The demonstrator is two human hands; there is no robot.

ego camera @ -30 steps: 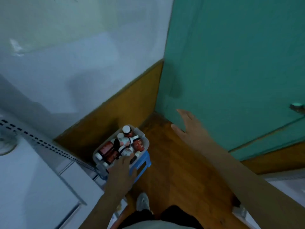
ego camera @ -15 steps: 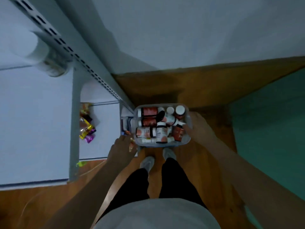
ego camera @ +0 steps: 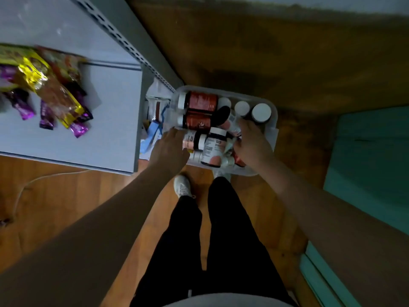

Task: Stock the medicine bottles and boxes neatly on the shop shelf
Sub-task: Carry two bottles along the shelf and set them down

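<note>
A clear plastic bin stands on the floor by my feet, filled with several medicine bottles. Two red-labelled bottles lie at its back left, a dark bottle with a white label lies in front, and white-capped bottles stand at the back right. My left hand reaches into the bin's left side, fingers laid on a lying bottle. My right hand lies over the bottles on the right side, fingers pointing towards the white caps. The grey shop shelf is to the left.
Shiny purple and yellow snack packets lie on the shelf. A slotted grey upright runs beside the bin, with blue and white packs below it. A teal door is at the right, a white cable on the wooden floor.
The view has swung down from the wall and door to the bin. Both hands moved from the bin's sides in over the bottles.
</note>
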